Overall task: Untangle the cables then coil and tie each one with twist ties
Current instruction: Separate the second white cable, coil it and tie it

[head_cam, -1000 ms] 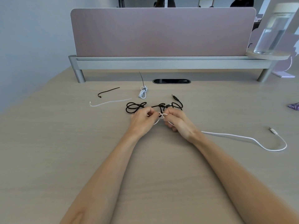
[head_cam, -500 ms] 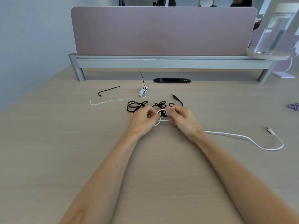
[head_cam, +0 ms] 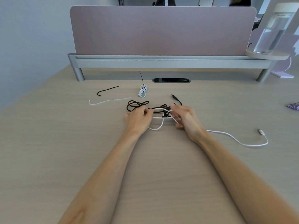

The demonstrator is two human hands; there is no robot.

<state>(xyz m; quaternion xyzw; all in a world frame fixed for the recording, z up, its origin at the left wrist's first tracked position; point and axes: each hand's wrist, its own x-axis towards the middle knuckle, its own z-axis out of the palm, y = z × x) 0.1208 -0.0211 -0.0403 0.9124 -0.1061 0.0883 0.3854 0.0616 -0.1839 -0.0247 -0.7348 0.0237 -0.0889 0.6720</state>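
Observation:
A black cable (head_cam: 135,104) and a white cable (head_cam: 234,138) lie knotted together at mid-table. My left hand (head_cam: 139,118) pinches the tangle's left side with curled fingers. Opposite it, my right hand (head_cam: 186,118) grips a white loop on the right side. The white cable's free end trails right to a plug (head_cam: 261,132). The black cable's USB plug (head_cam: 173,96) points away behind my right hand. A small white cable coil (head_cam: 142,91) bound with a black tie sits farther back. A loose black twist tie (head_cam: 107,91) and a loose white twist tie (head_cam: 108,101) lie at the left.
A pink divider panel (head_cam: 161,29) on a grey rail (head_cam: 161,61) closes off the back of the wooden desk (head_cam: 48,151). A cable port (head_cam: 171,80) sits below it. A water bottle (head_cam: 271,31) stands at the back right, and a purple wrapper (head_cam: 293,106) lies at the right edge.
My hands have drawn apart, stretching the knot wider. A white loop now hangs out toward me beneath the tangle, and the white cable's trailing end has shifted slightly left.

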